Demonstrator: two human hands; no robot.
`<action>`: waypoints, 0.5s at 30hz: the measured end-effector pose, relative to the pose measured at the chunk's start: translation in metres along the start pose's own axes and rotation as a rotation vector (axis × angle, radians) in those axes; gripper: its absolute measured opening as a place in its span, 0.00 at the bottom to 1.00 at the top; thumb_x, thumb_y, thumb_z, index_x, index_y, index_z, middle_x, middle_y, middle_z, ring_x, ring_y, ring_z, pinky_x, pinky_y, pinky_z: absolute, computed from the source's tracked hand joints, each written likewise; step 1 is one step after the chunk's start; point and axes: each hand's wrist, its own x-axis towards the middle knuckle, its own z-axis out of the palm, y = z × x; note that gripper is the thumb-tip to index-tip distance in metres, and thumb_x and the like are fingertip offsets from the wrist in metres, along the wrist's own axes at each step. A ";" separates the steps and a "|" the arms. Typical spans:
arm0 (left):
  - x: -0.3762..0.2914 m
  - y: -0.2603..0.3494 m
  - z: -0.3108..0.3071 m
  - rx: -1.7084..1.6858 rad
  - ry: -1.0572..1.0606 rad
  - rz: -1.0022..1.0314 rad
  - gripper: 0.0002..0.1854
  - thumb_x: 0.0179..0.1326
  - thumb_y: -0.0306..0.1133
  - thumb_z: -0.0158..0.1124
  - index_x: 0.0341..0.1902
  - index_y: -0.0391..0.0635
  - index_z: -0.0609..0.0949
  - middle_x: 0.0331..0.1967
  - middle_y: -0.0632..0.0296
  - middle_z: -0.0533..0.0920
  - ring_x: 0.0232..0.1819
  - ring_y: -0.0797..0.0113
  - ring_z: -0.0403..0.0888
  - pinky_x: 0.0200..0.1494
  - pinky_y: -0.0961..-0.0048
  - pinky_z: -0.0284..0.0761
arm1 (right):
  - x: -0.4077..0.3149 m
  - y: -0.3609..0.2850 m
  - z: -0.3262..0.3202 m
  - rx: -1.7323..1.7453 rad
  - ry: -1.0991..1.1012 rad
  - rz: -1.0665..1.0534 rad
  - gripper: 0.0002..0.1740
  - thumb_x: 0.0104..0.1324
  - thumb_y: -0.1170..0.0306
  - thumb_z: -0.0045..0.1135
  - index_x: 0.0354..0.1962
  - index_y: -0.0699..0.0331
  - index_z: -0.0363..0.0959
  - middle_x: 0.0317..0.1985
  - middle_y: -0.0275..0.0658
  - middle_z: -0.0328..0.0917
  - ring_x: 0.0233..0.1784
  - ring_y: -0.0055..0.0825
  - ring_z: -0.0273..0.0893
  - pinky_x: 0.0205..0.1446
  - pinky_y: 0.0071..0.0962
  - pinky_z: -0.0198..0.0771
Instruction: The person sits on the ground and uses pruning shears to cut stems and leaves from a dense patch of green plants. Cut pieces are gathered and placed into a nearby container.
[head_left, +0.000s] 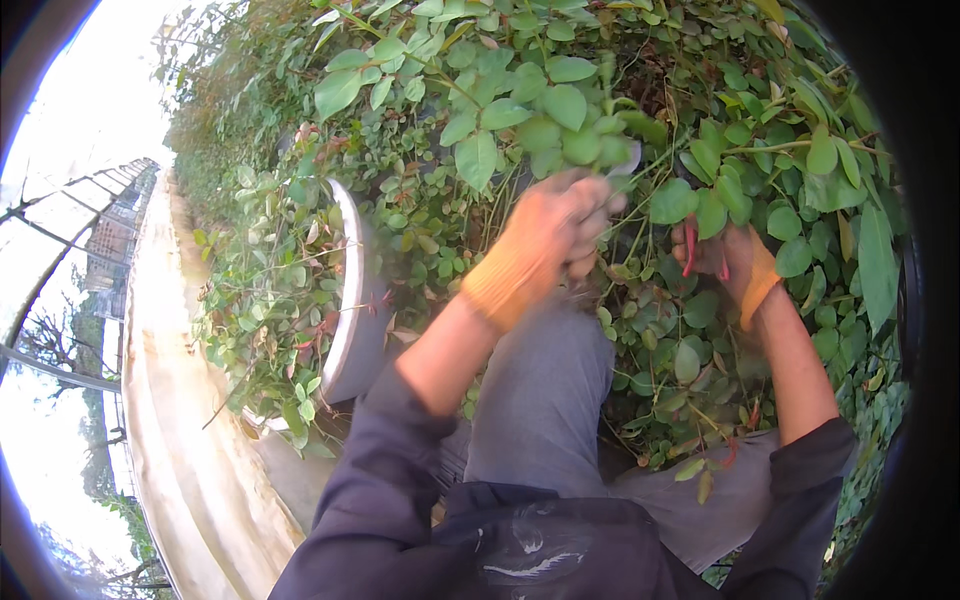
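Note:
My left hand (559, 225), in an orange knitted glove, is blurred and curled among the thin green stems in front of my knee. A pale, blurred thing shows just above its fingers; what the hand holds cannot be made out. To the right, my right hand (712, 251), in a like glove, is closed around the red handles of a hand tool, likely pruning shears (690, 246). Leaves hide the tool's blades. Leafy rose-like stems (562, 112) hang above both hands, and several thin stems (641, 202) run between them.
Dense foliage (855, 300) surrounds the hands on the right and above. A grey, white-edged curved object (352, 300) stands among leaves left of my forearm. My grey-trousered knee (547, 397) is below the hands. A pale sheet (180, 390) runs along the left, beside a metal frame (67, 371).

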 end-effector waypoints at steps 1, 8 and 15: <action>-0.028 0.004 -0.009 0.012 0.016 0.003 0.14 0.76 0.42 0.63 0.48 0.42 0.78 0.19 0.79 0.61 0.15 0.84 0.52 0.19 0.77 0.47 | -0.002 -0.002 0.001 0.013 0.005 0.009 0.29 0.77 0.41 0.56 0.55 0.59 0.74 0.41 0.40 0.84 0.39 0.32 0.86 0.46 0.36 0.84; -0.209 0.046 -0.086 0.196 0.235 0.406 0.34 0.68 0.54 0.74 0.60 0.34 0.76 0.24 0.76 0.71 0.16 0.85 0.59 0.17 0.81 0.58 | -0.005 -0.008 0.006 0.030 0.023 0.068 0.25 0.75 0.49 0.60 0.56 0.60 0.74 0.44 0.42 0.85 0.40 0.34 0.87 0.47 0.38 0.85; -0.333 0.187 -0.155 0.537 0.658 0.738 0.15 0.82 0.36 0.56 0.60 0.37 0.79 0.21 0.79 0.63 0.19 0.85 0.58 0.21 0.84 0.57 | 0.001 0.008 -0.022 0.040 -0.057 0.022 0.30 0.73 0.46 0.62 0.60 0.61 0.76 0.49 0.44 0.86 0.47 0.38 0.88 0.53 0.42 0.84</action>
